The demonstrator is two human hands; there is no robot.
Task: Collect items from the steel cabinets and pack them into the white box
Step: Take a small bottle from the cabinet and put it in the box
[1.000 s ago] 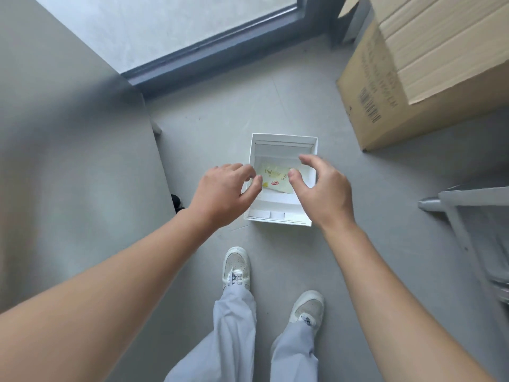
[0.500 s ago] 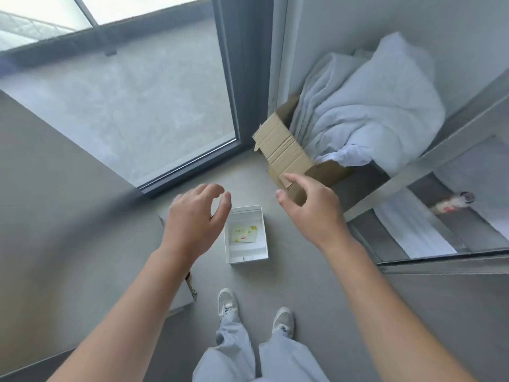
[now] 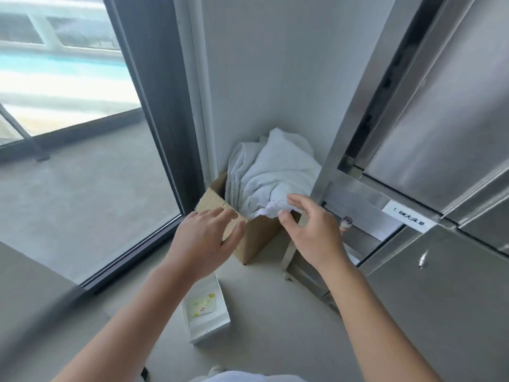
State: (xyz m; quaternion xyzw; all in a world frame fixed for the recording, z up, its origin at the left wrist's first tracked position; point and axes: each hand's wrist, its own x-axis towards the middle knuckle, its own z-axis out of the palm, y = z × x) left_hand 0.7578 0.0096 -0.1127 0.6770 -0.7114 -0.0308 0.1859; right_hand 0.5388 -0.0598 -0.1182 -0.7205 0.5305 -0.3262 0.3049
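This looks like a linen or housekeeping storeroom. Tall steel cabinets [image 3: 440, 133] fill the right of the frame, and one shelf edge carries a printed label [image 3: 409, 217] naming a bed-sheet size. In the corner at centre a carton [image 3: 256, 238] is heaped with crumpled white linen [image 3: 270, 172]. The floor [image 3: 275, 312] is bare grey, the wall [image 3: 248, 78] plain white, and a floor-length window [image 3: 68, 92] takes the left.

Grey floor [image 3: 275, 312]: white box [image 3: 209, 323], cardboard box [image 3: 256, 238].

brushed steel cabinet [image 3: 429, 128], crumpled cloth [image 3: 270, 172], corrugated cardboard box [image 3: 256, 238]
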